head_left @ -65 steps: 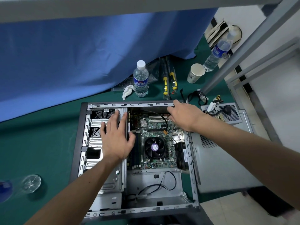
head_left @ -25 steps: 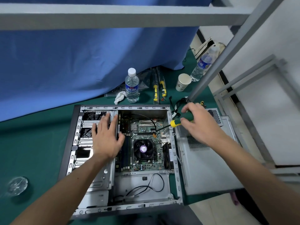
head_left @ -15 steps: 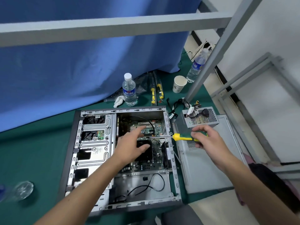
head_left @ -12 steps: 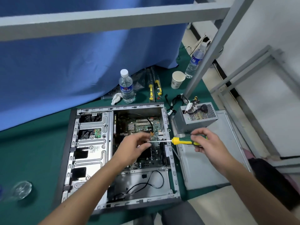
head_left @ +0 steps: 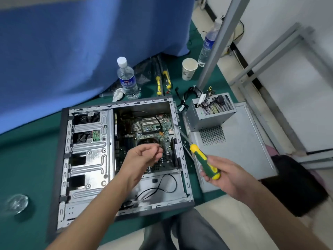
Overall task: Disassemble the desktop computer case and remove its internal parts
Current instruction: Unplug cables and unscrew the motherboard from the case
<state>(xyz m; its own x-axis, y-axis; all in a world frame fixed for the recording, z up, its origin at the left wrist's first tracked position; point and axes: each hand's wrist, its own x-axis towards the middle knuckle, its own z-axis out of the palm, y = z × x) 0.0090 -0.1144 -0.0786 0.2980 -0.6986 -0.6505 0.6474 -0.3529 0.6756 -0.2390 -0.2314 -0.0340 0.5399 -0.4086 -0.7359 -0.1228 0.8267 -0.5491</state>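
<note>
Item: motherboard (head_left: 153,129), seated in case (head_left: 86,156); I judge it stiff, fragile, edge-hold only. Right hand (head_left: 228,179) grips screwdriver (head_left: 204,160); left hand (head_left: 144,156) loosely curled, empty.

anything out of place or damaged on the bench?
No visible damage. The power supply sits outside the computer case on the detached side panel, cables loose, as expected mid-teardown. A crumpled tissue lies by the water bottle. The blurred glassy object near the table's left edge can't be identified.
</note>
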